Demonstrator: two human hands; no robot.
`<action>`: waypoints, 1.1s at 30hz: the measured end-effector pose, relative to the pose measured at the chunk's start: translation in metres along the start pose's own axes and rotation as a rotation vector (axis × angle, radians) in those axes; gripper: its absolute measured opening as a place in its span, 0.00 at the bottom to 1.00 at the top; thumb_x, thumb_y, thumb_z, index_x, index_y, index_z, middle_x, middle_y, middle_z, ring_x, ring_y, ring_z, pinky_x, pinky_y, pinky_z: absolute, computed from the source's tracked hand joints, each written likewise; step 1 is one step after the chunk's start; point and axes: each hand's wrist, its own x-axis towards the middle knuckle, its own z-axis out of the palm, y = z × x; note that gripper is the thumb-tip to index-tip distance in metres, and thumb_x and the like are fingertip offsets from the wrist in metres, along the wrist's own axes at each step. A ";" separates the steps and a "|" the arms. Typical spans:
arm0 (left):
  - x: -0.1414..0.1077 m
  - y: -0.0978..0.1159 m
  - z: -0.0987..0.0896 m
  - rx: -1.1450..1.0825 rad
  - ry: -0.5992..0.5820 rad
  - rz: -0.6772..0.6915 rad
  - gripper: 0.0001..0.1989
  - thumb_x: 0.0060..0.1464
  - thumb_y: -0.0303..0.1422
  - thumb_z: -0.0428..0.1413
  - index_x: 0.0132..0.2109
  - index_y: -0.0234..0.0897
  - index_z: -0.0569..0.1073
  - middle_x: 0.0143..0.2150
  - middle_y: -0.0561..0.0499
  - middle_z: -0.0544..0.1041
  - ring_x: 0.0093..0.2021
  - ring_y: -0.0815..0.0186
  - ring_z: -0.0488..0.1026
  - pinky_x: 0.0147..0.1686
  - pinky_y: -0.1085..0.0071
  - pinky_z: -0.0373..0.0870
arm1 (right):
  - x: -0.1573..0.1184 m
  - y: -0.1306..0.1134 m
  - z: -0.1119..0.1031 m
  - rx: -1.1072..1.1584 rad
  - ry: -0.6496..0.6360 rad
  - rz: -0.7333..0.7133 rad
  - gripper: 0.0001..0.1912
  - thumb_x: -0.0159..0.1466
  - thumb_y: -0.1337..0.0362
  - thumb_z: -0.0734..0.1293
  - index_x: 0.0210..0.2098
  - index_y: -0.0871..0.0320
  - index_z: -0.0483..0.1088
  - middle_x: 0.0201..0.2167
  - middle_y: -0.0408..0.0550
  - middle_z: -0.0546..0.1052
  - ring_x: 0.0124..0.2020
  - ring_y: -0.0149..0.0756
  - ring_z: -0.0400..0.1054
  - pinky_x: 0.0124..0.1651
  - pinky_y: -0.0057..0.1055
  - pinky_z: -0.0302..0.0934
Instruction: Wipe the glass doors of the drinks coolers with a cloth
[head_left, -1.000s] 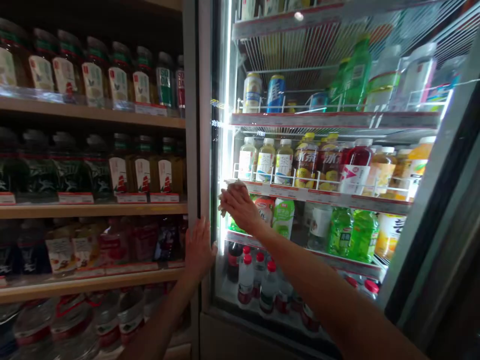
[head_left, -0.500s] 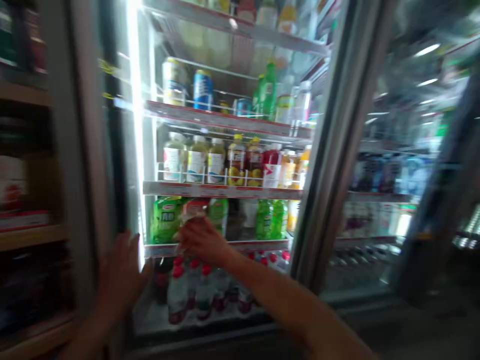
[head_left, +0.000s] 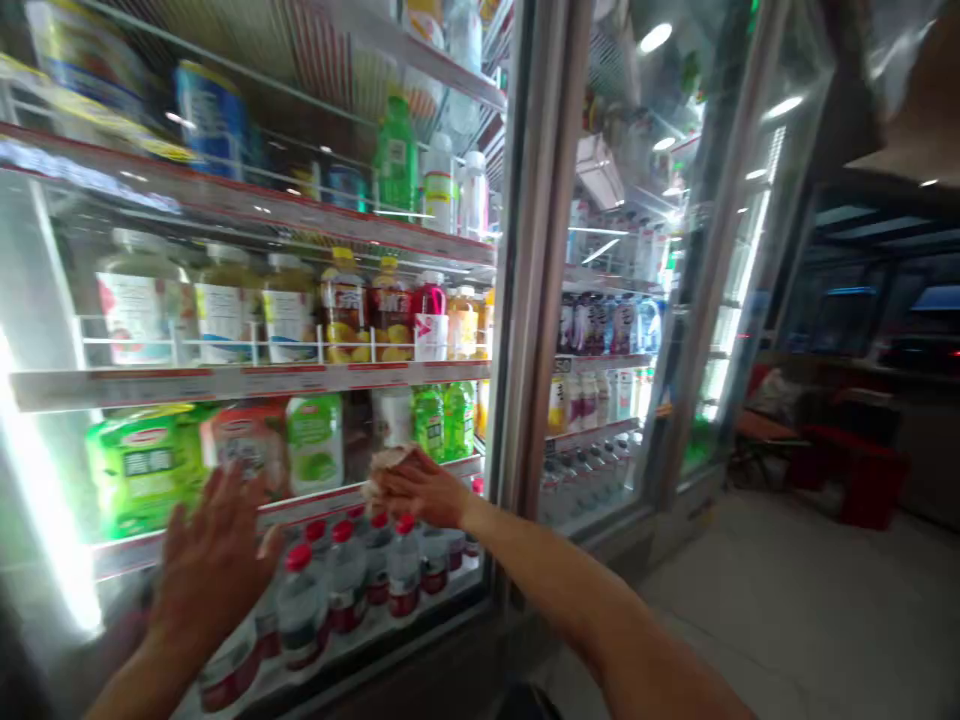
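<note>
My right hand (head_left: 429, 490) presses a crumpled pale cloth (head_left: 386, 470) to the front of a glass-doored drinks fridge (head_left: 516, 300), level with the lower shelf rail. Fingers spread, my left hand (head_left: 219, 545) is held up in front of the glass at the lower left, holding nothing; whether it touches the glass I cannot tell. Behind it are green pouches (head_left: 142, 465) and a reddish pouch (head_left: 244, 440). Red-capped water bottles (head_left: 345, 575) stand on the bottom level below both hands.
Rows of juice and tea bottles (head_left: 345, 305) fill the middle shelf (head_left: 247, 383). To the right, more glass doors (head_left: 622, 400) continue along the fridge bank. Beyond them are a tiled floor (head_left: 772, 600) and a red box-like object (head_left: 874, 480).
The view has swung right and come closer to the fridge. My right hand has shifted rightward across the glass with the cloth; my left hand is now in front of the shelves.
</note>
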 end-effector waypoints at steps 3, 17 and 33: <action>0.004 0.007 0.008 0.201 0.085 0.027 0.31 0.55 0.31 0.46 0.65 0.38 0.49 0.68 0.43 0.50 0.67 0.53 0.48 0.63 0.49 0.45 | -0.001 0.004 0.013 0.054 0.083 -0.041 0.16 0.66 0.63 0.57 0.52 0.46 0.66 0.60 0.43 0.64 0.62 0.36 0.54 0.64 0.51 0.47; -0.014 0.043 0.034 0.341 -0.059 0.096 0.28 0.52 0.27 0.49 0.61 0.33 0.59 0.64 0.41 0.58 0.66 0.55 0.50 0.63 0.53 0.49 | -0.045 -0.002 0.028 0.011 0.273 0.189 0.19 0.62 0.66 0.62 0.52 0.48 0.67 0.58 0.48 0.66 0.61 0.40 0.56 0.65 0.50 0.43; -0.031 0.068 0.058 0.296 -0.189 0.102 0.29 0.51 0.28 0.48 0.62 0.34 0.58 0.67 0.42 0.52 0.68 0.56 0.43 0.64 0.53 0.47 | -0.090 0.029 0.029 -0.066 0.242 0.501 0.24 0.61 0.68 0.60 0.56 0.49 0.64 0.64 0.52 0.57 0.63 0.48 0.51 0.63 0.54 0.45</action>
